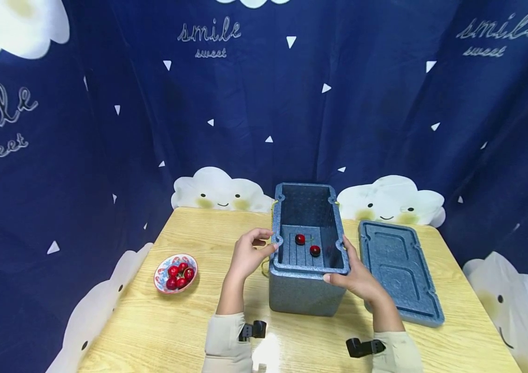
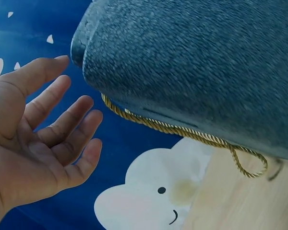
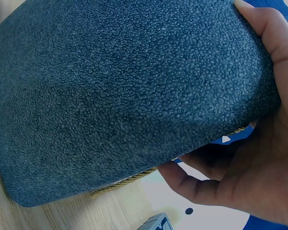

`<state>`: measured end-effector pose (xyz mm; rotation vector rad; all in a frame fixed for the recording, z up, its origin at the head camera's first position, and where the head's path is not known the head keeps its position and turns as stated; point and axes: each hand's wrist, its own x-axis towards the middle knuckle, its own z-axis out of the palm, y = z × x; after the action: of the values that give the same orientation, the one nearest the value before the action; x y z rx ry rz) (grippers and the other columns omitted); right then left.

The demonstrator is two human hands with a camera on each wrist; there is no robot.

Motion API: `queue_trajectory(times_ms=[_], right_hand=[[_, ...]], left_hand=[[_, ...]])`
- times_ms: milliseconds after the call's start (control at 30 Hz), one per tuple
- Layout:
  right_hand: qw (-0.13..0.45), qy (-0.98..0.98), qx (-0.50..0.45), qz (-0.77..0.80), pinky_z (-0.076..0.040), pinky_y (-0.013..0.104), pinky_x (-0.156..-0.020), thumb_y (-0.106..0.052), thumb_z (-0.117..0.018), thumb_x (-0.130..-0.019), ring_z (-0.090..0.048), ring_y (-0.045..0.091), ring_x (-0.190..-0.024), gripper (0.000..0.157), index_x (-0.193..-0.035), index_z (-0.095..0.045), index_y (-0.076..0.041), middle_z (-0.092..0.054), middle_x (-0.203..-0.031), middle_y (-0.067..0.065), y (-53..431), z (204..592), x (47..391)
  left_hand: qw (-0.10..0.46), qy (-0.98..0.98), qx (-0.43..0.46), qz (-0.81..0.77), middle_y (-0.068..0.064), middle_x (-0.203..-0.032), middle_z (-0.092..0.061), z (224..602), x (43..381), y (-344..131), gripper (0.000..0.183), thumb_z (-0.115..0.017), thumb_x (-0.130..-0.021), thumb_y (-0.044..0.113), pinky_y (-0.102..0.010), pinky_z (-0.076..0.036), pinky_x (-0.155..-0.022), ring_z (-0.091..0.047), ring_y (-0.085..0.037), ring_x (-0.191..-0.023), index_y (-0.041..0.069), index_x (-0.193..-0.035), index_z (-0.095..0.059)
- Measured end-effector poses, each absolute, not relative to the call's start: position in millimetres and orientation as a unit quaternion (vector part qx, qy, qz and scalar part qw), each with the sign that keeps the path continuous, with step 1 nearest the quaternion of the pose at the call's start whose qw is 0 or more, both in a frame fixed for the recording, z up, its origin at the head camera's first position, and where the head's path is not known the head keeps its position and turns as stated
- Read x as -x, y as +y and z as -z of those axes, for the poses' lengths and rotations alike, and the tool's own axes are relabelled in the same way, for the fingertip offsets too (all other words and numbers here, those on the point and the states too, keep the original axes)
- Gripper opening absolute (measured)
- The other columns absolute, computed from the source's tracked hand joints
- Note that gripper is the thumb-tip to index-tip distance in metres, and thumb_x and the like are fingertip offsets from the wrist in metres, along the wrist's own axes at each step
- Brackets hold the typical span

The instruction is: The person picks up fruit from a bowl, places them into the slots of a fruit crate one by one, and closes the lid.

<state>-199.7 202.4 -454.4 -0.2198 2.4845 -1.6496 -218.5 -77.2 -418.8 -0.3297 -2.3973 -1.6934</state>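
Observation:
A blue-grey foam box stands lidless on the table, with two dark red cherries on its floor; one cherry lies nearer the front. Beside its left rim is my left hand. In the left wrist view, that hand has its fingers spread and slightly bent, holding nothing, with a small gap to the box wall. My right hand grips the box's front right corner. The right wrist view shows its thumb over the rim and its fingers bent against the side wall.
A patterned bowl with several red cherries sits on the table's left. The box's lid lies flat to the right. Gold cord runs along the box's side, ending in a loop. Behind the table hangs a blue curtain.

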Motion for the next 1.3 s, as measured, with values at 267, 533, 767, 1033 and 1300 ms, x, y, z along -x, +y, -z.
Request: queue_trajectory(times_ms=[267,533,767,1033,1300], right_hand=[[0.071,0.825,0.079,0.556,-0.023,0.059,-0.1,-0.024,-0.079,-0.074,-0.029,0.044,-0.127,0.113,-0.149,0.005,-0.025,-0.012,-0.149,0.024,203,456,199],[0.075,0.825,0.072,0.555,-0.023,0.059,-0.1,-0.025,-0.079,-0.074,-0.028,0.044,-0.127,0.114,-0.149,0.006,-0.026,-0.011,-0.149,0.023,203,455,199],[0.08,0.831,0.068,0.546,-0.023,0.059,-0.1,-0.027,-0.079,-0.074,-0.025,0.044,-0.129,0.113,-0.149,0.007,-0.027,-0.009,-0.15,0.023,203,454,200],[0.086,0.834,0.061,0.541,-0.024,0.06,-0.099,-0.028,-0.079,-0.074,-0.027,0.045,-0.128,0.114,-0.148,0.008,-0.027,-0.011,-0.149,0.024,202,453,201],[0.078,0.834,0.066,0.542,-0.023,0.06,-0.099,-0.028,-0.079,-0.073,-0.027,0.045,-0.128,0.114,-0.149,0.006,-0.026,-0.011,-0.149,0.023,202,454,200]], left_hand=[[0.112,-0.809,0.095,0.568,-0.014,-0.103,-0.064,434,213,-87,0.03,-0.075,-0.076,0.012,-0.046,-0.047,-0.078,-0.06,-0.032,-0.09,0.006,-0.104,-0.067],[0.133,-0.809,0.079,0.566,-0.006,-0.102,-0.065,446,208,-101,0.031,-0.077,-0.074,0.011,-0.046,-0.045,-0.08,-0.06,-0.028,-0.091,0.008,-0.104,-0.068],[0.134,-0.822,0.067,0.549,-0.006,-0.1,-0.064,457,203,-109,0.03,-0.078,-0.073,0.012,-0.044,-0.045,-0.077,-0.059,-0.023,-0.087,0.008,-0.101,-0.068],[0.136,-0.825,0.044,0.547,-0.005,-0.1,-0.063,472,197,-122,0.03,-0.078,-0.073,0.011,-0.044,-0.045,-0.077,-0.059,-0.027,-0.089,0.01,-0.102,-0.068],[0.12,-0.821,0.023,0.557,-0.005,-0.106,-0.062,487,192,-145,0.032,-0.078,-0.074,0.012,-0.046,-0.043,-0.08,-0.058,-0.026,-0.093,0.009,-0.104,-0.067]])
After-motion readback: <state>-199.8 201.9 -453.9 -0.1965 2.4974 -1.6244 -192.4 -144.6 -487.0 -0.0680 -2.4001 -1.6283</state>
